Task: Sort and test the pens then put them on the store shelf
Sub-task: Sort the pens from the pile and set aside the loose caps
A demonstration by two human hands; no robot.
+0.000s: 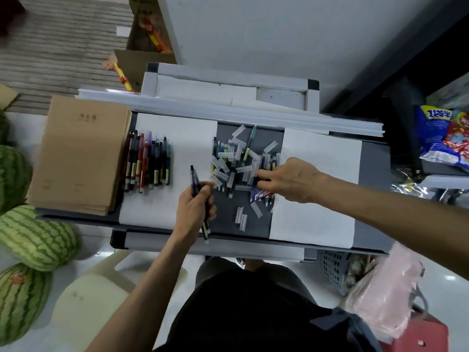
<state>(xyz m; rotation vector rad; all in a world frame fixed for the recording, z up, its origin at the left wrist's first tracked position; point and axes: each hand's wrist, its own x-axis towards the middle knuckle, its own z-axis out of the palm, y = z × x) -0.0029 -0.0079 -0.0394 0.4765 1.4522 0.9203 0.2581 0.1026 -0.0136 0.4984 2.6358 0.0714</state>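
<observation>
A row of sorted pens (148, 163) lies on the left white paper sheet (182, 138). A loose heap of pens and clear caps (241, 163) covers the dark table strip (228, 219) in the middle. My left hand (194, 209) grips a dark pen (196, 189) that points up and away from me, over the edge of the left sheet. My right hand (289, 180) reaches into the right side of the heap, thumb and forefinger closing on something small there; what it pinches is hidden. A second white sheet (319, 199) lies under my right wrist.
A stack of brown notebooks (81, 153) fills the table's left end. White paper stacks (228, 107) line the far edge. Watermelons (33, 240) sit on the floor at left. Snack bags (441, 138) and a pink bag (383, 293) are at right.
</observation>
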